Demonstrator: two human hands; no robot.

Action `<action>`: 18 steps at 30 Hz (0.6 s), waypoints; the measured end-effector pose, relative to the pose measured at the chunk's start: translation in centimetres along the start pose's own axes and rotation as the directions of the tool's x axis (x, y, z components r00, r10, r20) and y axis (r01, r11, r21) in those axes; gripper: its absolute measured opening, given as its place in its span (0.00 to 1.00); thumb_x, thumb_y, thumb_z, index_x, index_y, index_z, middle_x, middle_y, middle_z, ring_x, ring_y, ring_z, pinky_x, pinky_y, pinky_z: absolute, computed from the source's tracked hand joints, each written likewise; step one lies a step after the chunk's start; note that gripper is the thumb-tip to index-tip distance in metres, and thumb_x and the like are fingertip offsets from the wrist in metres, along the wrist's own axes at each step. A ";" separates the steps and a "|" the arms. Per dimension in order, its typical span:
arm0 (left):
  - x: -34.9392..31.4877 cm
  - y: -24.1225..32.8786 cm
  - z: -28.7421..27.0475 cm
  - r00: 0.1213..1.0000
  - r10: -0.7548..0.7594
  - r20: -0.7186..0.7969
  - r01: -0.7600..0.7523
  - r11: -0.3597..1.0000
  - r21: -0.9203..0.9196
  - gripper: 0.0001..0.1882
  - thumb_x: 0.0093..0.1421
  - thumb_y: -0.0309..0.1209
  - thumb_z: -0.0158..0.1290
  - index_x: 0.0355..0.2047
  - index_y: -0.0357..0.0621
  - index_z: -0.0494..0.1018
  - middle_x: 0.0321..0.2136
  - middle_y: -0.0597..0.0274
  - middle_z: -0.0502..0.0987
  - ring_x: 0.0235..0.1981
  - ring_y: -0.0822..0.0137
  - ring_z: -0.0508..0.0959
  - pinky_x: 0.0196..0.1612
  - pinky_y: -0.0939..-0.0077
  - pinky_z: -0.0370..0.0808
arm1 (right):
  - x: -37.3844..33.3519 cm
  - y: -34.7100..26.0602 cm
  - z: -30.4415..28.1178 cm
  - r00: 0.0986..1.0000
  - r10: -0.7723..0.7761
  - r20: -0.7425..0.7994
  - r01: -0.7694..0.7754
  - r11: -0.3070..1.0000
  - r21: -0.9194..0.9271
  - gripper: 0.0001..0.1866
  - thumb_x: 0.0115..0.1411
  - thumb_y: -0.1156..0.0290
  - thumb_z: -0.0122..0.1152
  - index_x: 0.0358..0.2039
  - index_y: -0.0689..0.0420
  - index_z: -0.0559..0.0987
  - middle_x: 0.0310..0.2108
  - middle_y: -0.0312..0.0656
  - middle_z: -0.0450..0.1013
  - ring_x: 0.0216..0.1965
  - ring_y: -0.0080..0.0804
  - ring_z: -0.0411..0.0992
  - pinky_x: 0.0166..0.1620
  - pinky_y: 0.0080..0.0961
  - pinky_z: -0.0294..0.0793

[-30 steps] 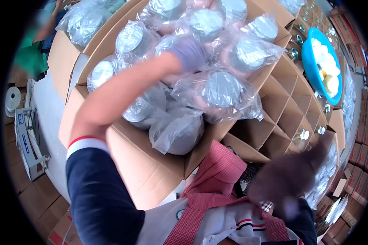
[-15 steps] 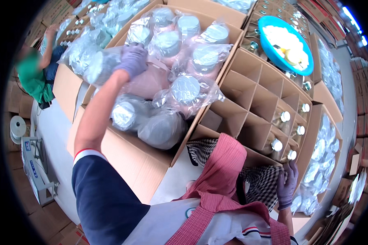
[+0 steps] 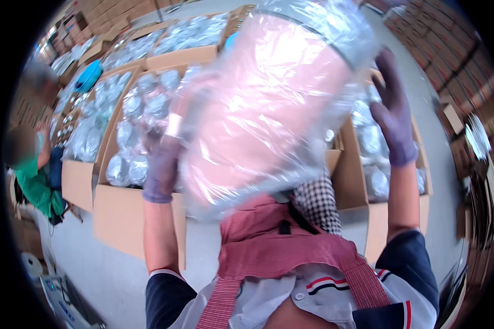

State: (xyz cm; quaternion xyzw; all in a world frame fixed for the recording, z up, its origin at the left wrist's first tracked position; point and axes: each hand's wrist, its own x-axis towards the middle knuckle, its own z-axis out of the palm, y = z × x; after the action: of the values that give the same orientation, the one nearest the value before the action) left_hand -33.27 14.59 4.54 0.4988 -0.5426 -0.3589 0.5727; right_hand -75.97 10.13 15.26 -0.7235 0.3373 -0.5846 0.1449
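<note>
A large pink jar with a greyish lid [image 3: 269,104], wrapped in a clear plastic bag, is tilted up close in front of me and covers the middle of the view. On its left side my left hand [image 3: 164,167], in a purple glove, grips it; the fingers are blurred and partly hidden. My right hand [image 3: 392,112], gloved alike, is raised beside the jar's upper right with its fingers spread. Behind my left hand, an open carton [image 3: 112,148] holds several bagged jars with silvery lids [image 3: 138,168].
Another open carton of bagged items [image 3: 392,200] stands at the right. A person in green [image 3: 35,183] sits at the far left, near a blue basin [image 3: 89,75]. Stacked cartons [image 3: 444,55] line the far right. The pink jar hides much of the middle.
A bagged pink jar has come out of the carton and up close to me with my left hand. My right hand has risen from the divided carton's edge. The view has shifted.
</note>
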 end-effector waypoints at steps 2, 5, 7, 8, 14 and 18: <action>-0.6 -2.6 4.9 0.944 -0.112 0.309 0.074 0.988 0.132 0.27 0.64 0.37 0.49 0.61 0.39 0.61 0.53 0.66 0.68 0.54 0.68 0.67 0.54 0.74 0.66 | 0.5 -2.3 -1.6 0.923 0.296 0.246 -0.287 0.955 -0.074 0.33 0.54 0.61 0.64 0.59 0.57 0.68 0.51 0.48 0.71 0.54 0.36 0.68 0.55 0.34 0.66; -1.7 -0.8 13.0 0.991 -0.051 0.123 0.108 0.849 -0.517 0.26 0.67 0.37 0.45 0.62 0.37 0.59 0.56 0.61 0.66 0.58 0.66 0.63 0.58 0.72 0.64 | 0.0 -3.6 -0.6 0.784 0.200 0.587 -0.022 0.955 -0.296 0.24 0.61 0.59 0.53 0.55 0.58 0.72 0.42 0.45 0.77 0.44 0.32 0.75 0.47 0.31 0.72; -5.9 -2.0 18.6 0.902 -0.288 0.322 0.397 0.846 -0.355 0.25 0.70 0.36 0.39 0.64 0.37 0.55 0.60 0.57 0.62 0.62 0.63 0.60 0.63 0.71 0.58 | 0.5 0.0 -0.6 0.694 -0.034 0.719 0.350 0.889 -0.296 0.22 0.66 0.59 0.43 0.53 0.58 0.73 0.45 0.42 0.75 0.43 0.26 0.73 0.49 0.27 0.70; -7.4 -4.3 19.9 0.830 -0.397 0.392 0.510 0.825 -0.244 0.25 0.71 0.35 0.36 0.65 0.37 0.54 0.62 0.55 0.60 0.64 0.61 0.59 0.65 0.71 0.55 | -0.2 1.0 -1.1 0.739 0.070 0.670 0.235 0.905 -0.354 0.23 0.66 0.56 0.43 0.52 0.58 0.74 0.44 0.43 0.76 0.43 0.28 0.74 0.49 0.27 0.71; -8.0 -5.6 11.3 0.633 -0.228 0.739 0.099 0.972 0.214 0.30 0.62 0.27 0.53 0.63 0.41 0.59 0.60 0.53 0.65 0.62 0.61 0.65 0.65 0.67 0.59 | -2.8 7.4 -3.9 0.793 0.558 0.245 -0.427 0.796 -0.429 0.19 0.66 0.53 0.44 0.46 0.49 0.79 0.41 0.44 0.78 0.37 0.43 0.75 0.42 0.32 0.73; 1.6 -2.6 18.0 0.952 -0.013 0.304 0.031 0.998 -0.054 0.28 0.67 0.37 0.44 0.63 0.36 0.57 0.63 0.52 0.59 0.64 0.59 0.59 0.65 0.67 0.56 | 0.6 0.6 6.8 0.831 0.286 0.478 -0.083 0.912 -0.401 0.17 0.62 0.59 0.52 0.36 0.58 0.82 0.35 0.47 0.78 0.37 0.45 0.75 0.42 0.32 0.73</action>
State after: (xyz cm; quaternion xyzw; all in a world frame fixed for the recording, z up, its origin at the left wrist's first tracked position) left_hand -50.29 9.16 0.92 0.4267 -0.6079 -0.4533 0.4928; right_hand -69.65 8.07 13.46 -0.8329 0.4563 -0.2739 0.1520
